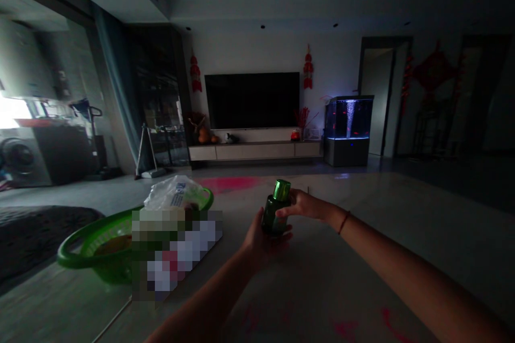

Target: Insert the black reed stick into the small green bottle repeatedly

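Note:
A dark green bottle [272, 210] with a shiny green cap [282, 189] is held up in front of me, tilted a little to the right. My left hand [261, 238] wraps round its lower part from the left and below. From the right, my right hand [300, 205] grips the bottle just under the cap, thumb and fingers against its side. The cap sits on the bottle. Part of the bottle's body is hidden by my fingers.
Left on the pale table [322, 278] stands a green plastic basket [76, 262] holding a white plastic bag [173, 191]. A blurred-out pale box [189, 254] lies beside it. Beyond are a television [253, 101], a low cabinet [257, 151] and a lit aquarium [349, 118].

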### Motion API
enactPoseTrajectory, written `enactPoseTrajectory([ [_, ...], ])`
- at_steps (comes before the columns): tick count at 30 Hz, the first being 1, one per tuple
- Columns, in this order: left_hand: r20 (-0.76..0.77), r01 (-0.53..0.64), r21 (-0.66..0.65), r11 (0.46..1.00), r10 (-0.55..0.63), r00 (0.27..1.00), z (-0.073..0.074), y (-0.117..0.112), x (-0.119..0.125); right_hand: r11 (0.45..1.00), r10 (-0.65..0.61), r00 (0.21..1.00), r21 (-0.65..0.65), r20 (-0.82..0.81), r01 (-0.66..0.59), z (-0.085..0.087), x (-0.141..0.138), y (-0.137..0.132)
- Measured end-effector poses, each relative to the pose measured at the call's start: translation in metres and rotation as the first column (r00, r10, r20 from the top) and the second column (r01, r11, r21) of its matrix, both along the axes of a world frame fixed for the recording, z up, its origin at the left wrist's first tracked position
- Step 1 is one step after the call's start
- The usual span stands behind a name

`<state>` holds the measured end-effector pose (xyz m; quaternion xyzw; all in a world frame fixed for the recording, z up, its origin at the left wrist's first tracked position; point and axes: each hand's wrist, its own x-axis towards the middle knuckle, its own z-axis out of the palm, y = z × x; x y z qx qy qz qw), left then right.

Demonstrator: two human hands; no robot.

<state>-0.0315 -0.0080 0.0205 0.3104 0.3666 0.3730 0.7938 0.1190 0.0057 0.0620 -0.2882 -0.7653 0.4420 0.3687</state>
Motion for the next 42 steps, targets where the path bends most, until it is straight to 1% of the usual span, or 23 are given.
enactPoseTrajectory([
  [3, -0.027, -0.047, -0.02, 0.999, 0.046, 0.999, 0.004, -0.002, 0.0, 0.999, 0.039, 0.998, -0.001, 0.04, -0.039, 0.005, 0.001, -0.004],
  [6, -0.053, -0.071, -0.011, 0.997, 0.07, 0.996, 0.006, -0.005, -0.001, 0.997, 0.08, 0.994, 0.011, 0.08, -0.081, 0.014, 0.004, -0.006],
  [8, -0.046, -0.067, -0.005, 0.998, 0.066, 0.997, 0.008, -0.006, -0.002, 0.998, 0.058, 0.994, 0.017, 0.098, -0.06, 0.021, 0.009, -0.006],
  [9, -0.039, -0.061, -0.004, 0.998, 0.06, 0.997, 0.008, -0.007, -0.002, 1.0, 0.012, 0.994, 0.023, 0.108, -0.014, 0.024, 0.011, -0.004],
  [11, -0.027, -0.052, 0.001, 0.999, 0.052, 0.998, 0.008, -0.007, -0.003, 0.986, -0.155, 0.978, 0.079, 0.138, 0.145, 0.03, 0.017, -0.001],
  [13, -0.028, -0.061, 0.005, 0.998, 0.061, 0.998, 0.008, -0.007, -0.003, 0.931, -0.339, 0.927, 0.195, 0.16, 0.307, 0.033, 0.022, 0.002],
  [14, -0.035, -0.071, 0.005, 0.997, 0.071, 0.997, 0.007, -0.007, -0.002, 0.899, -0.402, 0.901, 0.256, 0.163, 0.355, 0.035, 0.024, 0.002],
  [16, -0.058, -0.086, 0.001, 0.996, 0.086, 0.995, 0.007, -0.006, -0.002, 0.856, -0.457, 0.871, 0.353, 0.179, 0.377, 0.037, 0.027, 0.0],
  [18, -0.08, -0.092, -0.004, 0.996, 0.091, 0.993, 0.006, -0.007, -0.001, 0.834, -0.482, 0.841, 0.423, 0.246, 0.354, 0.042, 0.031, -0.007],
  [19, -0.086, -0.093, -0.003, 0.996, 0.093, 0.992, 0.006, -0.007, -0.001, 0.818, -0.508, 0.81, 0.457, 0.292, 0.348, 0.044, 0.033, -0.011],
  [21, -0.092, -0.091, 0.003, 0.996, 0.091, 0.992, 0.006, -0.008, -0.002, 0.772, -0.585, 0.725, 0.525, 0.365, 0.359, 0.051, 0.038, -0.019],
  [23, -0.098, -0.087, 0.01, 0.996, 0.088, 0.991, 0.006, -0.009, -0.002, 0.743, -0.632, 0.664, 0.558, 0.4, 0.37, 0.057, 0.044, -0.026],
  [25, -0.111, -0.079, 0.014, 0.997, 0.081, 0.991, 0.006, -0.01, -0.001, 0.753, -0.625, 0.656, 0.549, 0.423, 0.363, 0.061, 0.047, -0.03],
  [28, -0.125, -0.074, 0.025, 0.997, 0.077, 0.989, 0.005, -0.012, 0.0, 0.783, -0.589, 0.673, 0.521, 0.447, 0.34, 0.063, 0.046, -0.035],
  [32, -0.116, -0.066, 0.036, 0.997, 0.07, 0.991, 0.005, -0.016, 0.002, 0.808, -0.538, 0.718, 0.514, 0.442, 0.288, 0.062, 0.034, -0.04],
  [34, -0.112, -0.062, 0.042, 0.997, 0.067, 0.991, 0.006, -0.017, 0.003, 0.822, -0.511, 0.726, 0.508, 0.46, 0.257, 0.061, 0.028, -0.043],
  [38, -0.129, -0.078, 0.038, 0.996, 0.082, 0.988, 0.008, -0.019, 0.004, 0.826, -0.499, 0.727, 0.513, 0.472, 0.234, 0.059, 0.024, -0.043],
  [42, -0.127, -0.046, 0.063, 0.997, 0.054, 0.99, 0.007, -0.018, 0.004, 0.848, -0.46, 0.753, 0.486, 0.471, 0.213, 0.059, 0.027, -0.04],
])
